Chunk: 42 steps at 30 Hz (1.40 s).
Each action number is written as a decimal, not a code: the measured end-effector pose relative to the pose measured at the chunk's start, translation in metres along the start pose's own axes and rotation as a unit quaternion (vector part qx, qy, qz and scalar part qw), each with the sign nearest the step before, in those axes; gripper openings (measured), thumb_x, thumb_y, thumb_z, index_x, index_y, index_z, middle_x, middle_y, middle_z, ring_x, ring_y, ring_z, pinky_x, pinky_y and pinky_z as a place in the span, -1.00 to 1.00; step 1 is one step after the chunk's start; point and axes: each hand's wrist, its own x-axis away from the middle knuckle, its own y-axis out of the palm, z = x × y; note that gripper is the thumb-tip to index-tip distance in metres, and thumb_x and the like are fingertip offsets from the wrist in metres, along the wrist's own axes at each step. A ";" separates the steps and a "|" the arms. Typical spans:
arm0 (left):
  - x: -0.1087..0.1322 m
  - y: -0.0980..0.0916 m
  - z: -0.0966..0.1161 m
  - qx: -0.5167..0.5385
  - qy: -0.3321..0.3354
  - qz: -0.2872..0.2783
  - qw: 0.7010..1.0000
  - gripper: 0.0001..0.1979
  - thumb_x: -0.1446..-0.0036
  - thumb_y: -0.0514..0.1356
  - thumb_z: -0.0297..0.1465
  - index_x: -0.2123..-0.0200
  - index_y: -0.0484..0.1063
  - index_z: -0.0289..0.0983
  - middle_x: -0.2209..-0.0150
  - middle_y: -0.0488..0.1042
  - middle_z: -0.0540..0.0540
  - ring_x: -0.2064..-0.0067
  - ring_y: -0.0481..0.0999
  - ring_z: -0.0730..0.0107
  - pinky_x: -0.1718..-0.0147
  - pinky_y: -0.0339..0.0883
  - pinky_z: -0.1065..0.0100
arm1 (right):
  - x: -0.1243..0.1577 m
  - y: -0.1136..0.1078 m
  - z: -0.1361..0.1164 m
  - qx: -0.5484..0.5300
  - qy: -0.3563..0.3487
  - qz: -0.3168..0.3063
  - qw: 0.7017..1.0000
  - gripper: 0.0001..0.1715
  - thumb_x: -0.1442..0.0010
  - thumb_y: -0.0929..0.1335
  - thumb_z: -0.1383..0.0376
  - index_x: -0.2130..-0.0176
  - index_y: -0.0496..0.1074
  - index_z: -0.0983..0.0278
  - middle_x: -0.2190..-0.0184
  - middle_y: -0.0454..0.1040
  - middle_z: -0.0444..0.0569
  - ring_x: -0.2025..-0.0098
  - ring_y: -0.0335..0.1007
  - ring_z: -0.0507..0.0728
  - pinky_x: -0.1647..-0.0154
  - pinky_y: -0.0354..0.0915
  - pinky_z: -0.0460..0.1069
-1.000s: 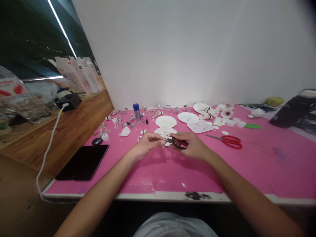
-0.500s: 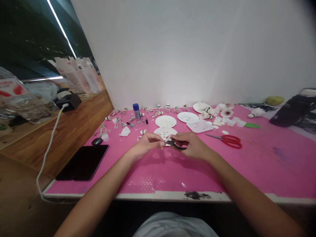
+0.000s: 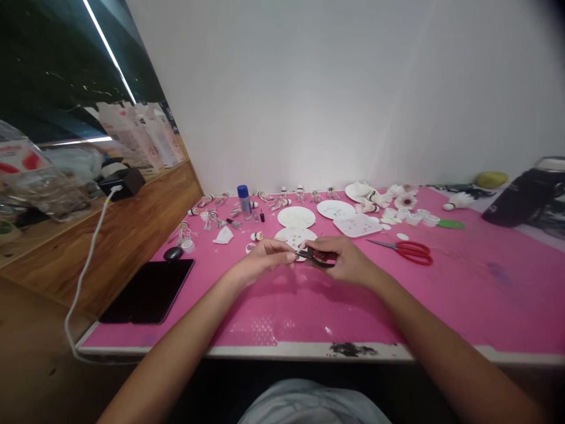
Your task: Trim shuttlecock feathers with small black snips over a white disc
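View: head camera, looking forward and down over your 2 forearms at a pink cutting mat (image 3: 397,306) on the worktop.

Right hand (image 3: 346,261): your fingers (image 3: 329,242) are clenched around the small black-handled scissors (image 3: 314,255), which sit between your 2 hands, just above the white paper plate (image 3: 295,237).

Left hand (image 3: 265,259): your fingers (image 3: 285,250) are pinched together at the scissor blades; whether they grip a small piece there is too small to tell.

Handling: the scissors look light and stiff, so the black finger loops seem the place to hold them. The plate looks thin and light, so take it by its rim.

Nearby: a second paper plate (image 3: 296,217) lies behind the first, and a third (image 3: 335,209) lies to its right, beside a white tray (image 3: 356,225). Red-handled scissors (image 3: 410,252) lie to the right of your right hand. A blue spray can (image 3: 242,201) stands at the back, left of the plates.

Change: since the frame 1.0 s ago, your hands have barely moved, and the black scissors stay in the same grip over the plate.
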 end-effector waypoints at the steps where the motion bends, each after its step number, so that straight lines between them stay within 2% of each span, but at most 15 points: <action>1: 0.000 0.001 0.000 0.009 -0.004 0.000 1.000 -0.78 -0.05 0.49 -0.27 0.34 0.68 -0.32 0.45 0.59 -0.09 0.39 0.49 0.45 0.33 0.28 0.41 | 0.000 0.000 0.001 -0.005 0.001 0.002 1.000 -0.53 -0.21 0.49 0.25 -0.12 0.62 0.19 0.24 0.67 0.05 0.30 0.53 0.17 0.33 0.39 -0.02; 6: 0.000 0.001 0.001 0.017 -0.008 -0.011 1.000 -0.76 -0.05 0.50 -0.26 0.34 0.67 -0.32 0.44 0.59 -0.10 0.39 0.48 0.46 0.34 0.26 0.42 | -0.001 0.002 0.001 -0.029 0.010 -0.009 0.999 -0.56 -0.21 0.50 0.24 -0.09 0.63 0.21 0.30 0.63 0.00 0.34 0.47 0.13 0.35 0.34 -0.05; 9: 0.000 0.000 0.000 0.006 0.003 -0.003 1.000 -0.77 -0.07 0.49 -0.26 0.34 0.67 -0.31 0.44 0.59 -0.08 0.37 0.48 0.46 0.28 0.30 0.41 | -0.002 0.004 -0.002 -0.022 0.010 0.004 1.000 -0.58 -0.23 0.50 0.18 -0.06 0.64 0.25 0.39 0.57 -0.05 0.38 0.40 0.10 0.37 0.30 -0.06; 14: -0.003 0.001 -0.002 -0.026 0.053 0.076 0.995 -0.75 -0.08 0.47 -0.20 0.36 0.68 -0.29 0.40 0.61 -0.09 0.34 0.52 0.42 0.20 0.35 0.37 | -0.003 0.007 -0.005 0.022 0.037 0.047 0.998 -0.51 -0.28 0.46 0.05 -0.09 0.61 0.27 0.41 0.54 -0.06 0.40 0.35 0.09 0.37 0.28 -0.05; 20: -0.006 0.009 0.003 -0.083 0.108 0.193 0.972 -0.71 -0.07 0.47 -0.17 0.33 0.68 -0.29 0.34 0.66 -0.13 0.30 0.58 0.34 0.16 0.42 0.32 | -0.003 0.007 -0.003 0.045 0.066 0.098 0.992 -0.47 -0.28 0.45 0.06 -0.14 0.59 0.28 0.29 0.62 0.01 0.35 0.44 0.13 0.32 0.36 -0.02; 24: -0.005 0.014 0.004 -0.147 0.137 0.229 0.952 -0.73 -0.09 0.46 -0.18 0.31 0.68 -0.28 0.31 0.68 -0.16 0.26 0.60 0.30 0.16 0.44 0.29 | -0.005 0.006 -0.005 0.058 0.077 0.104 0.990 -0.44 -0.28 0.45 0.06 -0.15 0.59 0.30 0.32 0.62 0.01 0.37 0.42 0.12 0.34 0.36 -0.02; 30: -0.004 0.016 0.002 -0.196 0.156 0.233 0.940 -0.77 -0.14 0.42 -0.19 0.31 0.69 -0.25 0.30 0.68 -0.15 0.29 0.58 0.32 0.21 0.42 0.31 | -0.005 0.007 -0.005 0.077 0.070 0.088 0.991 -0.55 -0.28 0.44 0.09 -0.07 0.62 0.27 0.35 0.59 -0.02 0.38 0.39 0.11 0.36 0.31 -0.04; 36: -0.004 0.014 0.000 -0.214 0.163 0.228 0.936 -0.77 -0.15 0.41 -0.20 0.29 0.69 -0.25 0.29 0.68 -0.16 0.27 0.57 0.30 0.20 0.41 0.30 | -0.005 0.008 -0.005 0.074 0.065 0.086 0.991 -0.56 -0.29 0.44 0.11 -0.08 0.61 0.26 0.36 0.57 -0.04 0.40 0.33 0.08 0.37 0.27 -0.04; 42: -0.002 0.017 0.003 -0.224 0.161 0.220 0.935 -0.77 -0.14 0.41 -0.20 0.29 0.69 -0.25 0.29 0.68 -0.15 0.26 0.57 0.28 0.21 0.39 0.29 | -0.004 0.010 -0.005 0.073 0.060 0.076 0.993 -0.57 -0.29 0.43 0.12 -0.08 0.60 0.26 0.45 0.49 -0.10 0.45 0.25 0.05 0.42 0.19 -0.05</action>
